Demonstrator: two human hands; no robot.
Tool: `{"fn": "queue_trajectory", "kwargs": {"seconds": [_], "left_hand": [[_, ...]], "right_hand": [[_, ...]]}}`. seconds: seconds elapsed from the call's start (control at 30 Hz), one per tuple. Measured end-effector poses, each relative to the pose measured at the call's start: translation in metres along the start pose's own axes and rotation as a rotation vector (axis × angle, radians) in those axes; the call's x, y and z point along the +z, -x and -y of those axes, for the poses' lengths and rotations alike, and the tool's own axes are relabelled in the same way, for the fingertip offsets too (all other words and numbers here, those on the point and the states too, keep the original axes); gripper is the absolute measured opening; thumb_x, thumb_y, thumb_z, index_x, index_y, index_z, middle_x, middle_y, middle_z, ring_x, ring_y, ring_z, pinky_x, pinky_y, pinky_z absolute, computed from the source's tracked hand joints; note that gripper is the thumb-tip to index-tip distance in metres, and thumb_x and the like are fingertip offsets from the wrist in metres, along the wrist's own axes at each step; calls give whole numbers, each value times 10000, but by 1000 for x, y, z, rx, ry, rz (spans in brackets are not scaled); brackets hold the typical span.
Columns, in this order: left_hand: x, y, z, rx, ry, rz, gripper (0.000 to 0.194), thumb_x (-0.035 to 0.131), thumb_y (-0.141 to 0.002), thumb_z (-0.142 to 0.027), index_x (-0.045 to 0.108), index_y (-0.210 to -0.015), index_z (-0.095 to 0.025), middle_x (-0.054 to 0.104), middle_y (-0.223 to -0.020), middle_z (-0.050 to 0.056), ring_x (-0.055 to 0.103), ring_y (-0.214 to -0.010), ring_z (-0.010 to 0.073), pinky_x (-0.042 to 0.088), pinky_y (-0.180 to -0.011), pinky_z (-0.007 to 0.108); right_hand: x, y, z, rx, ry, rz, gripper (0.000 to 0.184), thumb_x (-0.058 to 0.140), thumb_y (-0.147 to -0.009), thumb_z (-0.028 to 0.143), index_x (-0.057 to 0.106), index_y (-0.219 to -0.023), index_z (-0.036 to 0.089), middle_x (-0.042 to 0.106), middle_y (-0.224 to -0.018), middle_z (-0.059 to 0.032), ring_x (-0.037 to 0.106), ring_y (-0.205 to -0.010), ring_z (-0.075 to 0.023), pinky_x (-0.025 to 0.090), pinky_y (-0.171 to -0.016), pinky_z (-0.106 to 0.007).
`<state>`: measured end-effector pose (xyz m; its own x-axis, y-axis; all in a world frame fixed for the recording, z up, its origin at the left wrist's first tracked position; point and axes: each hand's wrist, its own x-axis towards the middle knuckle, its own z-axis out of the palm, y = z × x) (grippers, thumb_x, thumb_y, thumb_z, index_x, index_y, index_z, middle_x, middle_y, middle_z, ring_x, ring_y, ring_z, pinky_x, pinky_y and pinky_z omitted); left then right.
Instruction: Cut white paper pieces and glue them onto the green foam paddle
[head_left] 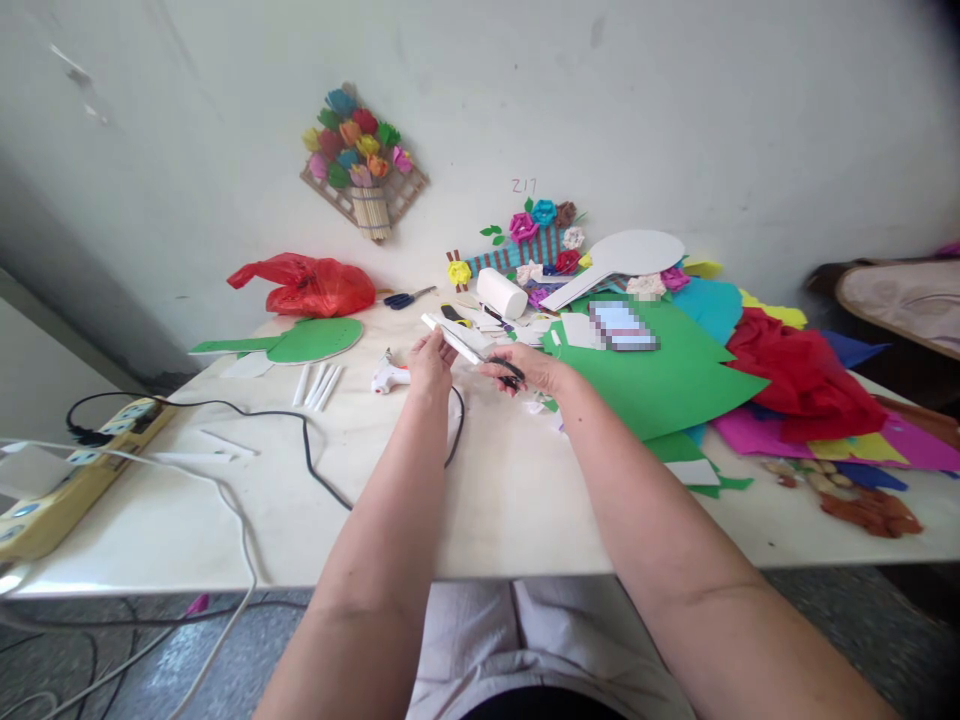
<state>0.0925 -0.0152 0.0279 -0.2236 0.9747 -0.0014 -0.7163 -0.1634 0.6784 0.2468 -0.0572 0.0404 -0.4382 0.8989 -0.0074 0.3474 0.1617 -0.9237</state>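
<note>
My left hand [434, 360] pinches a white strip [450, 336], which looks like rolled or folded paper, above the middle of the table. In my right hand [529, 368] are scissors with black handles [511, 372]. Their blades lie at the strip's right end; whether they bite into it I cannot tell. A white glue gun [389, 375] lies just left of my left hand, its black cord running toward me. Several short white paper rolls [319, 386] rest farther left. White paper scraps and a yellow-and-black cutter [454, 316] are behind my hands.
Green sheets [652, 395], a phone [624, 326] and a white paddle-shaped cutout [634, 255] lie on the right, beside red crumpled paper [802, 375]. At left are a green paddle shape [315, 341], a red bag [319, 285], blue-handled scissors [409, 298] and a power strip [82, 470] with cords.
</note>
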Motion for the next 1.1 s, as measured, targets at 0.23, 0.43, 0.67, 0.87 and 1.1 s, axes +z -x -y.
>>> {"fn": "queue_trajectory", "kwargs": {"seconds": [0.23,0.43,0.67,0.87,1.1], "left_hand": [[0,-1,0,-7,23,-3,126,653,-707,-136,533,-669,-138,604,-590,-1,612,-583,102,498,-669,240],[0,-1,-1,-4,37,-13,147,658,-699,-130,518,-658,-143,594,-586,-9,606,-573,94,491,-664,229],[0,-2,-1,-6,63,-21,125,648,-708,-119,530,-671,-140,601,-599,-5,606,-574,90,497,-675,229],[0,-3,0,-8,75,-34,82,628,-731,-120,555,-700,-140,611,-623,4,626,-623,103,503,-723,244],[-1,-6,-1,-20,79,-42,65,619,-746,-129,558,-737,-149,621,-639,10,634,-642,109,507,-716,236]], "right_hand": [[2,-1,1,19,-39,-22,270,646,-732,383,501,-695,158,530,-477,41,436,-338,-50,265,-294,-161],[2,-2,-1,17,-51,-27,260,672,-708,363,512,-708,157,521,-473,46,431,-333,-49,259,-292,-159],[4,-1,2,46,-104,-52,262,698,-681,344,519,-703,154,494,-443,60,395,-322,-41,301,-308,-156],[7,2,8,73,-111,-82,262,713,-671,321,511,-688,154,461,-413,73,373,-324,-39,297,-307,-149],[6,2,8,57,-108,-72,246,717,-664,294,522,-690,146,448,-408,78,368,-330,-39,295,-308,-148]]}}
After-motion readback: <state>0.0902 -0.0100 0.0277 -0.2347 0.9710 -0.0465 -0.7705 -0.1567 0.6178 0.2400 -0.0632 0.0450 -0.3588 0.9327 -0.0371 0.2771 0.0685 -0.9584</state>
